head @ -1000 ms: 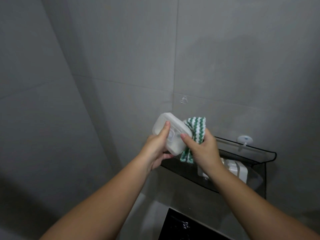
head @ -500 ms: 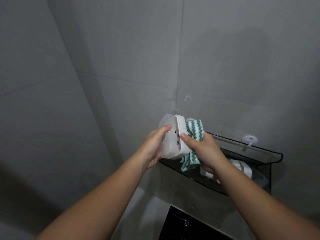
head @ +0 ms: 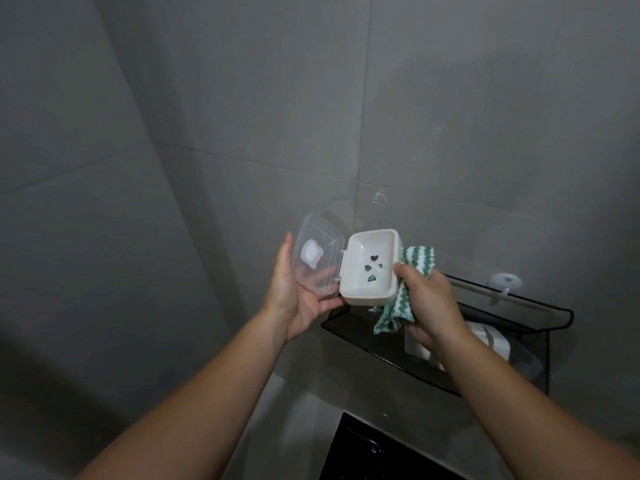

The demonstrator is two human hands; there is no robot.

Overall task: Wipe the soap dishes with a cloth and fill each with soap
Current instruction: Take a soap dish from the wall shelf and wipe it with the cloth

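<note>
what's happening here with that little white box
A person holds a white soap dish open in front of a grey tiled wall. The left hand cradles its clear lid, swung out to the left; the right hand pinches the dish's right rim, with a green-and-white cloth bunched behind it. The tray is empty, no soap in it yet. A black mesh shelf sits just below.

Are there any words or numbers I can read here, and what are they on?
No words, numbers or signs can be read anywhere.
soap dish: only heart-shaped holes.
clear lid: a plain white patch.
cloth: green and white stripes.
</note>
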